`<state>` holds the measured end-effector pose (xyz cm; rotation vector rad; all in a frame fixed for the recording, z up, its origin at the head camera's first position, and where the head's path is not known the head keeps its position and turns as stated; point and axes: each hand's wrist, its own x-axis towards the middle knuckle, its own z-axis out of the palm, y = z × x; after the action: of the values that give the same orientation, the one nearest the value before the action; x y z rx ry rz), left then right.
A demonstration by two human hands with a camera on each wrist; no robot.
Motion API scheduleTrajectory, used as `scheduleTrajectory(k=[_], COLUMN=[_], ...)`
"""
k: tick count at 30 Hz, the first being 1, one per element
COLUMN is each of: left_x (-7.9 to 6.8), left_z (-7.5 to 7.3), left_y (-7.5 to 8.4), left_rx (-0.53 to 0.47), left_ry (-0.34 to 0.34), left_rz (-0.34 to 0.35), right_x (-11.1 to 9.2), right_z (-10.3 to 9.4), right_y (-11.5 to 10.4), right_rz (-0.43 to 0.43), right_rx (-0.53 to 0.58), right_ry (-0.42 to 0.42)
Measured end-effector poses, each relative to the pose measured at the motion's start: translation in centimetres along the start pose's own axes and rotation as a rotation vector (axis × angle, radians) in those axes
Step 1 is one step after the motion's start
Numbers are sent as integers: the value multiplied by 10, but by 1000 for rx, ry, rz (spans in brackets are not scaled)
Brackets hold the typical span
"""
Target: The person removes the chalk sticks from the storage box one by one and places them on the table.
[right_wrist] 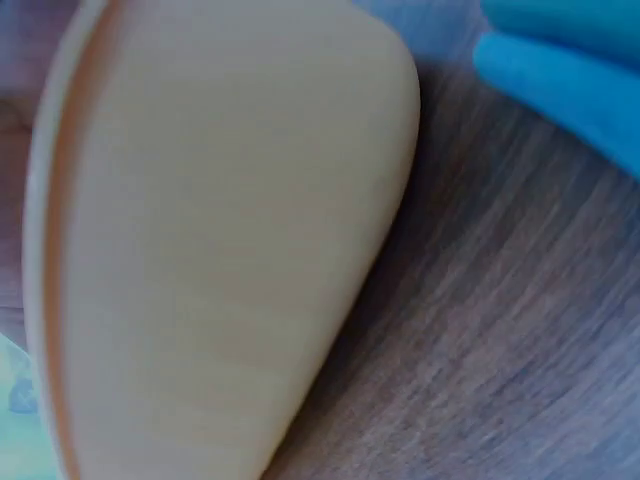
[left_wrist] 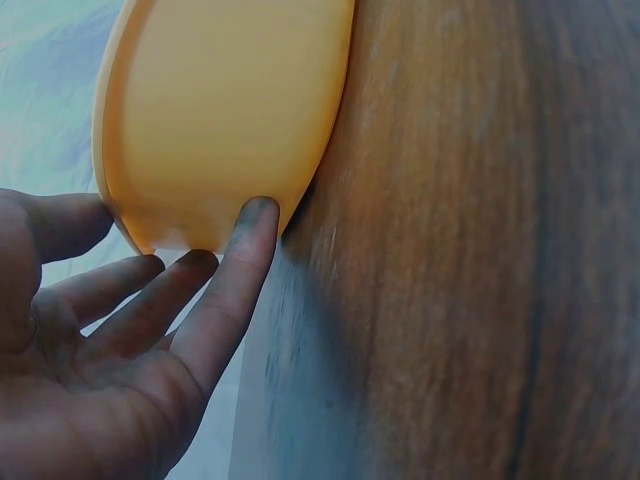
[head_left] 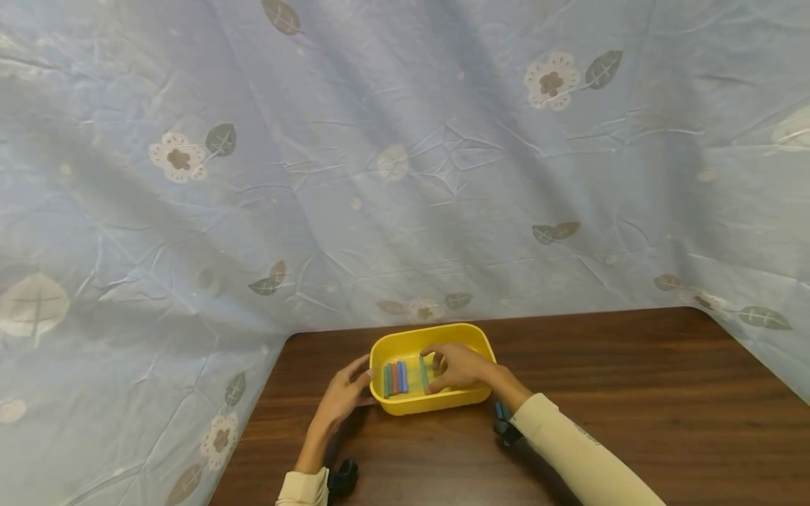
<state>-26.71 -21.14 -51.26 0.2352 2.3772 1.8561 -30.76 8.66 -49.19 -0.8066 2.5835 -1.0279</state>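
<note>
A pale blue cloth [head_left: 411,176], printed with flowers and leaves, is hung behind and to the left of a dark brown wooden tabletop [head_left: 601,372]. A yellow box [head_left: 433,405] is set upright on the tabletop, near its far edge, and is used as the landmark here. At the box's left end the rim and outer wall are held by the left hand [head_left: 342,395], the thumb at the rim and the other fingers bent lightly against the outside.

Inside the box, toward its left end, a side-by-side row is formed by a green stick [head_left: 387,381], an orange stick [head_left: 394,378] and two blue-purple sticks [head_left: 402,377]. Near the box's middle, apart from that row, another green stick [head_left: 424,374] is pinched between the thumb and forefinger of the right hand [head_left: 460,367], which is reached in over the box's right end. Just outside that end, two blue pieces [right_wrist: 560,90] are seen on the tabletop, partly cut off in the right wrist view. Both forearms are covered by cream sleeves [head_left: 579,450].
</note>
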Motion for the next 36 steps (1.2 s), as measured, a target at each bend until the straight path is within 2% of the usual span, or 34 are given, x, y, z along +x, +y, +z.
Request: scheduleTrajectory(k=[7,12,21,28,36], left_x=[-3,-3,-3,-2,0], left_z=[-2,-3,-2,0,1], left_y=[0,0,-2,0,0], left_rx=[-6,-6,-13,-16,-11], left_ry=[-11,-6,1,-6,0], left_rz=[0,1,2,2,-2], right_x=[-16,-24,-34,-40,-44], right_z=[-14,-21,-23,-26,-28], right_y=[-2,-6,-13,-11,-10], right_rz=[-23,-31,-33,-55,-66], right_rx=[65,72,84,46,64], right_ry=[5,20,43,68,81])
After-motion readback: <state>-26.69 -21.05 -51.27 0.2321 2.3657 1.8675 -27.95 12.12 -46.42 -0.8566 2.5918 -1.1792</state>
